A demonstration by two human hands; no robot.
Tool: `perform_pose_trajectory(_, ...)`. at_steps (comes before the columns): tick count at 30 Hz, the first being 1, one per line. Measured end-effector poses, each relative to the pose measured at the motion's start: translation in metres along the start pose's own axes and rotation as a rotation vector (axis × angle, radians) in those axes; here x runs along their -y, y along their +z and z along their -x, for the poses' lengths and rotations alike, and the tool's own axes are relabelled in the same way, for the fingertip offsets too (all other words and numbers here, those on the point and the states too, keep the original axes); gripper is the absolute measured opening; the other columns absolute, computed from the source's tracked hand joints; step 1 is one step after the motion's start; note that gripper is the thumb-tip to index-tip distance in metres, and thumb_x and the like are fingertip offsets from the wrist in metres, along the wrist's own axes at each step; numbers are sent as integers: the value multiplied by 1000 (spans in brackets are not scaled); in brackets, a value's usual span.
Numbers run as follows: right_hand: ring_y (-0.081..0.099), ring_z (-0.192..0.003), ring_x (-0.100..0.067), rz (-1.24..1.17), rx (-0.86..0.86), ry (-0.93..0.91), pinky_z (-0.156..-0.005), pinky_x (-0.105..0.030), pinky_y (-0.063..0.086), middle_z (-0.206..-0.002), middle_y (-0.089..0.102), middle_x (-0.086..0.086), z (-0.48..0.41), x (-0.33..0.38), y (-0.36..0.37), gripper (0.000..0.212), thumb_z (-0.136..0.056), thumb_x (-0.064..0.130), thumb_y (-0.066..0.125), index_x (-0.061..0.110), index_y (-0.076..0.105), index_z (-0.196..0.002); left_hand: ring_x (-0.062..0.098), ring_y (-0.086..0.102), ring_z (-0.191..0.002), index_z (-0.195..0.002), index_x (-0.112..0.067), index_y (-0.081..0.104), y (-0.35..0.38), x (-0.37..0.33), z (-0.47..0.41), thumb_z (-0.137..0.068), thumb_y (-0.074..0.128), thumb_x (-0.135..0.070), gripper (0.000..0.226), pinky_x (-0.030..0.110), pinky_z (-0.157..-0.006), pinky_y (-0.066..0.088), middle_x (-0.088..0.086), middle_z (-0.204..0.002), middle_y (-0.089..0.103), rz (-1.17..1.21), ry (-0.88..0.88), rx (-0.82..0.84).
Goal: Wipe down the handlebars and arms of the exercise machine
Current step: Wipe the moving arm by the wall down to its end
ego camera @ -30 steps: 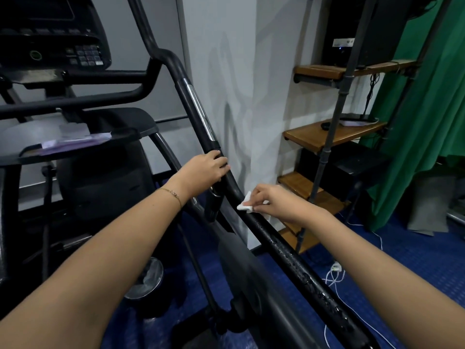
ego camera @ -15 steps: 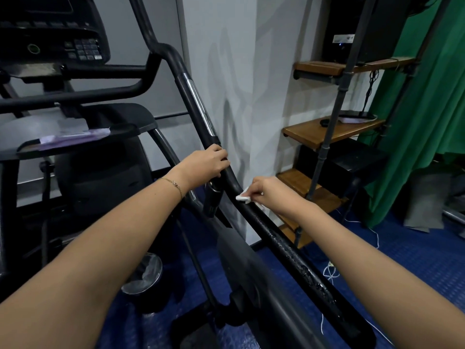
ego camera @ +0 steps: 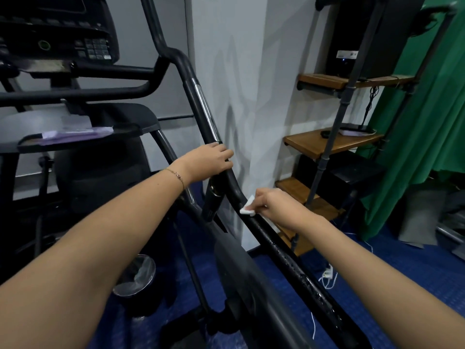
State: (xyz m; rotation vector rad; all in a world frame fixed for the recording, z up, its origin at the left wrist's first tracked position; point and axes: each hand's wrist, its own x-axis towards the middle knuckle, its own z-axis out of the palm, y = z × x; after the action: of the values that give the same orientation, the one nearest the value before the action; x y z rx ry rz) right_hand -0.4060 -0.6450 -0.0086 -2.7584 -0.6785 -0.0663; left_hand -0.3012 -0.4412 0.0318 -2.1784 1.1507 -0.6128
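Observation:
A black exercise machine fills the left and middle of the head view. Its long right arm [ego camera: 284, 250] slants from the upper middle down to the lower right, with a chrome strip [ego camera: 205, 109] on the upper part and wet drops on the lower part. My left hand [ego camera: 210, 159] grips this arm just below the chrome strip. My right hand [ego camera: 270, 201] pinches a small white wipe [ego camera: 246, 206] and presses it against the arm, a little below my left hand.
The console [ego camera: 60, 41] and fixed black handlebars [ego camera: 100, 90] are at the upper left, with a tray [ego camera: 83, 137] holding a lilac cloth. A wooden shelf unit [ego camera: 327, 144] and green curtain [ego camera: 427, 109] stand on the right. A bin [ego camera: 136, 278] and white cables [ego camera: 327, 275] lie on the blue floor.
My right hand with the wipe has shifted slightly up along the arm toward my left hand. My left hand keeps its grip in the same spot.

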Motion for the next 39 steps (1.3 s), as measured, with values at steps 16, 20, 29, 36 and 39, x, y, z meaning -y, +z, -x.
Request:
perform_pose_trajectory(16, 56, -91, -23, 172, 61, -136, -65, -17, 24, -95, 56, -5, -13, 9, -6, 26, -90, 6, 55, 14, 70, -111, 23, 42, -105, -111, -10, 50, 0, 15, 6, -91, 52, -5, 21, 22, -59, 36, 6, -116, 45, 99, -171, 0)
perform_pose_trajectory(20, 56, -90, -24, 205, 62, -133, -62, -20, 24, -92, 54, -6, -23, 13, -6, 25, -90, 7, 56, 12, 70, -110, 25, 38, -118, -120, -11, 49, -7, 18, 5, -88, 60, -34, 41, 29, -71, 48, 6, -125, 42, 139, -181, 32)
perform_pose_trajectory(29, 52, -83, -17, 155, 61, -124, -64, -21, 25, -86, 44, 5, -16, 14, -8, 23, -90, 9, 58, 13, 70, -108, 24, 37, -119, -121, -11, 48, -11, 15, 1, -88, 59, -35, 42, 26, -70, 41, 5, -125, 42, 150, -188, 26)
perform_pose_trajectory(36, 55, -85, -21, 77, 24, -112, -66, -21, 29, -84, 45, 2, 20, 6, -7, 23, -90, 11, 57, 13, 70, -110, 23, 41, -112, -122, -11, 46, -10, 7, 0, -88, 62, -27, 41, 25, -75, 44, 5, -127, 40, 129, -272, 72)
perform_pose_trajectory(39, 55, -90, -19, 60, 6, -83, -67, -18, 26, -89, 51, 0, 7, 8, -5, 25, -91, 9, 56, 13, 69, -112, 24, 52, -99, -111, -10, 57, -7, -10, 1, -83, 60, -9, 29, 30, -84, 46, 7, -113, 52, -1, -267, 50)
